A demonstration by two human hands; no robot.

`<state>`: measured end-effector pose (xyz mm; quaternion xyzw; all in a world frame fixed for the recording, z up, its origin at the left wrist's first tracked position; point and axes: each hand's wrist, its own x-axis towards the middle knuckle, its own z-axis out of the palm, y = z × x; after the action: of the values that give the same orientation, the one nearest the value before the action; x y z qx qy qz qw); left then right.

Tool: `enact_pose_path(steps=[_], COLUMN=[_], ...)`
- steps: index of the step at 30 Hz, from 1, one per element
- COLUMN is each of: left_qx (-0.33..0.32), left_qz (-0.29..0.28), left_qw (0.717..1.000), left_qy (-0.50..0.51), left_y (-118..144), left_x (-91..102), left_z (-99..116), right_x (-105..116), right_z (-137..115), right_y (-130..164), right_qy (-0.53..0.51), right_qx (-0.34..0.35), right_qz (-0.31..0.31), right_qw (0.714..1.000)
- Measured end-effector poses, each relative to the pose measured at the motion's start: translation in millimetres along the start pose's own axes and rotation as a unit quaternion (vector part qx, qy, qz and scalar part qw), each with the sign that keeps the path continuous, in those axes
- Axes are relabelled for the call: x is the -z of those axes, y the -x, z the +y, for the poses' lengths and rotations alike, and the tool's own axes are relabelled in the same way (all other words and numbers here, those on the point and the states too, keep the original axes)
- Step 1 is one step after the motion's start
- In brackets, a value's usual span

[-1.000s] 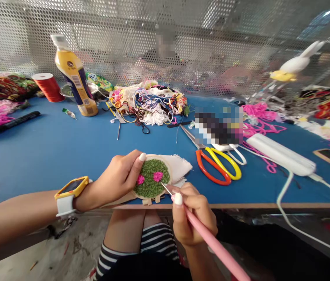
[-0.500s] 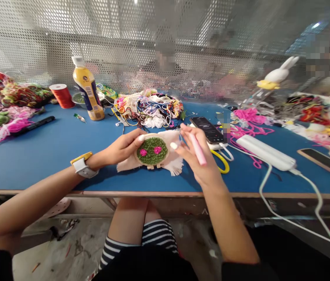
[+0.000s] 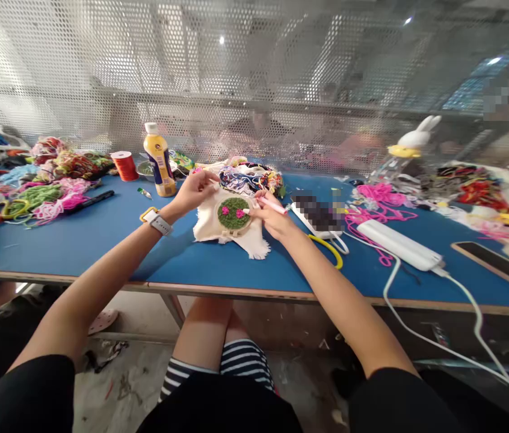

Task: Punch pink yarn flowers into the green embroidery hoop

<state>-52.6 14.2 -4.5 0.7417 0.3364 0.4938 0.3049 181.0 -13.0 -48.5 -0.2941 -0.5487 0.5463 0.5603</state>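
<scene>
Head view: left hand (image 3: 195,190) pinches hoop (image 3: 233,214) cloth at 10 o'clock, right hand (image 3: 269,211) grips pink needle (image 3: 272,205); green ground and two pink flowers already stitched.

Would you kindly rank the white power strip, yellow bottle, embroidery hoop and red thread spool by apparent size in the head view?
1. white power strip
2. yellow bottle
3. embroidery hoop
4. red thread spool
Bottle and hoop look close; the hoop lies nearer, so their order is unsure.

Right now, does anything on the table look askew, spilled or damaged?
Nothing looks spilled or broken. The hoop lies on frayed cloth, left hand at the cloth's top edge, right hand holding the pink tool. Only oddity: the white cable droops off the table's front edge.
</scene>
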Motion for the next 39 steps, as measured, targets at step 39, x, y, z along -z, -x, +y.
enact_pose_path(steps=[39], left_qx=[0.146], left_qz=[-0.068], left_qw=[0.983], left_qy=[0.084], left_y=[23.6], left_x=[-36.8], left_z=[-18.0], right_x=[3.8], right_z=[17.6], right_y=[-10.7], right_qy=[-0.054], right_qx=[-0.037], right_qz=[0.025], right_qw=[0.998])
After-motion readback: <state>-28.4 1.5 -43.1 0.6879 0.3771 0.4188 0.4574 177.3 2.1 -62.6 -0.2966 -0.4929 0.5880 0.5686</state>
